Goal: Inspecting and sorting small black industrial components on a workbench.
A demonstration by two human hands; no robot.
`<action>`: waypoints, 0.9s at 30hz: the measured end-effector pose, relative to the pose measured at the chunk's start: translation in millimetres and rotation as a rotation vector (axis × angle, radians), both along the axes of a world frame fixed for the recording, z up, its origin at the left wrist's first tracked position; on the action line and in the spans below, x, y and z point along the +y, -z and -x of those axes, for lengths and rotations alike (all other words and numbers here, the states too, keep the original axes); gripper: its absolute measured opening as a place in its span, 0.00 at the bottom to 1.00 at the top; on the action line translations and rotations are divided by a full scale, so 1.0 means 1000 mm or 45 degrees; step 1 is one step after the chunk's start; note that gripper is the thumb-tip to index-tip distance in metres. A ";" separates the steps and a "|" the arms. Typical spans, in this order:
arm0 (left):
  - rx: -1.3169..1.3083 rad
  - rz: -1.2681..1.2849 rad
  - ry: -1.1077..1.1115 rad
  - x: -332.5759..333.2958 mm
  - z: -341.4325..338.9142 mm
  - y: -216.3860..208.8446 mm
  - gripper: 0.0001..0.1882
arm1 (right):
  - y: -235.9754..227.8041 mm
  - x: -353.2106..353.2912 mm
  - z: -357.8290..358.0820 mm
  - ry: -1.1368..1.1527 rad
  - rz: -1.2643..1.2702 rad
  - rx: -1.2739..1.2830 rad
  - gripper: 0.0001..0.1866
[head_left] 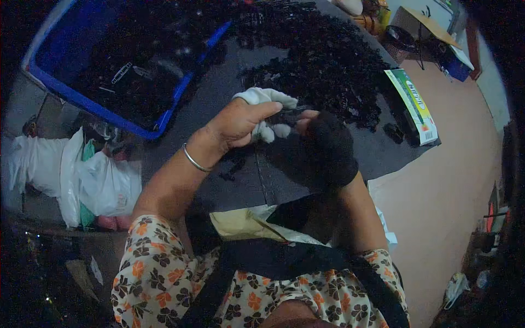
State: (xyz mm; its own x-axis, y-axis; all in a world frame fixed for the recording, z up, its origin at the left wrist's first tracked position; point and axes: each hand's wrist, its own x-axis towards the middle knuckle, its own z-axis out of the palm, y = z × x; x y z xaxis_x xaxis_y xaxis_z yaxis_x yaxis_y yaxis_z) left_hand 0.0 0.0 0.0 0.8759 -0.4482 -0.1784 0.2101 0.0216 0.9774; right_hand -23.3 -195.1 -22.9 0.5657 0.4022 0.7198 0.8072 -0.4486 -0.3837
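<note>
In the head view, the left hand (240,123) and the right hand (331,147) met above the middle of the tabletop (210,191). Between them was a small dark piece (293,113), partly hidden by the fingers. The left fingers, in a white glove (257,95) that left the thumb bare, were curled nearly closed and seemed to pinch it. The right fingers, their tips bare beyond a black glove (328,136), were bent at its other end; whether they gripped or only touched it I could not tell.

The piece could have slipped, since loose fabric dulls feel and little of it was held. Dropped, it might have been lost in the dark heap (322,65) spread toward the far edge, so alike in colour. A few stray pieces (232,171) lay toward the near edge, where a sleeve or wrist could have swept them off. The green-and-white box (413,106) lay along the right edge, so a nudge might have tipped it over. The blue crate (156,133) stood by the left edge.
</note>
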 end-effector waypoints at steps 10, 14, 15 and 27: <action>-0.306 -0.249 -0.019 -0.007 0.017 -0.014 0.17 | 0.001 0.002 0.000 0.010 0.100 -0.074 0.11; -0.257 -0.274 -0.019 -0.003 0.018 -0.018 0.17 | 0.003 -0.001 0.000 -0.036 0.167 -0.151 0.11; -0.257 -0.273 -0.019 -0.002 0.019 -0.017 0.17 | 0.001 0.000 0.000 -0.037 0.167 -0.152 0.11; -0.587 -0.378 -0.166 -0.006 0.050 -0.011 0.09 | 0.001 0.002 -0.001 -0.152 -0.102 0.743 0.14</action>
State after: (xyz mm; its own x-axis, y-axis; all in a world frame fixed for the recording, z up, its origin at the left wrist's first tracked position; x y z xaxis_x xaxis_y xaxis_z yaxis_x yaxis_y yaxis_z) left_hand -50.0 -5.9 11.0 0.9380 -0.3198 0.1341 -0.2263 -0.2713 0.9355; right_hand -22.3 -193.2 -23.4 0.8310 0.4443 0.3346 0.4959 -0.3193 -0.8076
